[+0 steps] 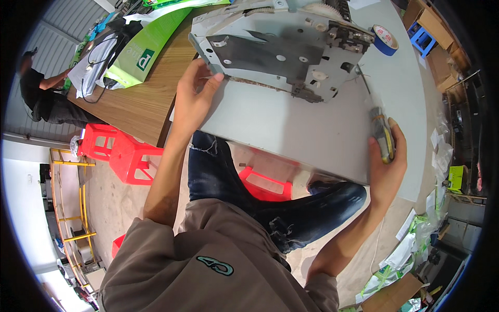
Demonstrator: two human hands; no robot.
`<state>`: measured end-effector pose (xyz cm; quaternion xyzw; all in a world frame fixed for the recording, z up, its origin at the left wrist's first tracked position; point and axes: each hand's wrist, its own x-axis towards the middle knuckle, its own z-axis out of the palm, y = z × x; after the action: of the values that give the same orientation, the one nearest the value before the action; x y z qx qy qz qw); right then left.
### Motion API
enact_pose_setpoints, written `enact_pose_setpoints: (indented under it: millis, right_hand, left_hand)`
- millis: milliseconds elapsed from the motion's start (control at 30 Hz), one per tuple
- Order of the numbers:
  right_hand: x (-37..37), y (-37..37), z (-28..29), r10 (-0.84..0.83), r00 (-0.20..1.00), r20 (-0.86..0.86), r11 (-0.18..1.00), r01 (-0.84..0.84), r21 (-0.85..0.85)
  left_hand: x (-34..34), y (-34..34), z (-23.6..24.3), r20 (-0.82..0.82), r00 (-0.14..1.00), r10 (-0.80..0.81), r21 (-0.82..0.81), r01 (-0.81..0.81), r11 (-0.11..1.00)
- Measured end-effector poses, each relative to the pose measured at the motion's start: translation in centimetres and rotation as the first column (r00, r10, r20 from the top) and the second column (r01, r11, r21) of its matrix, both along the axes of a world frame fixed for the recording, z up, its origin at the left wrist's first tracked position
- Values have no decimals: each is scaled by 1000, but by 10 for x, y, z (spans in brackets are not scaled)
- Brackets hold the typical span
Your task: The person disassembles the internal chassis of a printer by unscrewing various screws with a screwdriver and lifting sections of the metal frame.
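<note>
A metal mechanism plate with gears, brackets and a dark panel rests at the back of a pale work surface, its far part raised. My left hand grips its left edge, thumb and fingers closed on the metal. At the right, my right hand is wrapped round a screwdriver with a grey and yellow handle. Its shaft points up toward the right side of the plate, slightly blurred; I cannot tell whether the tip touches it.
A blue tape roll lies right of the plate. Green-and-white bags and cables lie on a wooden table. A person works at the far left. Red stools, a yellow rack and cardboard boxes stand around.
</note>
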<state>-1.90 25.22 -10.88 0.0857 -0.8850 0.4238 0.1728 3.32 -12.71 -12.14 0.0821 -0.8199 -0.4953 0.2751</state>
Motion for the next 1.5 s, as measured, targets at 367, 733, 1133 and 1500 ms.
enact_pose_setpoints:
  millis: [367, 733, 1133, 1500]
  right_hand:
    - [3, 1, 0, -25, 999, -26, 1000, 25, -4]
    - [13, 6, 10, -174, 984, 40, 894, 175, -412]
    - [14, 12, -1, -448, 884, -131, 656, 226, -720]
    - [71, 41, -22, -63, 972, -225, 34, -223, -974]
  left_hand:
    - [0, 4, -1, 26, 999, 29, -42, -27, 999]
    - [4, 67, 83, -591, 806, 29, -419, -338, 843]
    - [-55, 132, 146, -286, 911, -297, -744, -16, 668]
    - [-30, 76, 143, -260, 903, -342, -734, 45, 678]
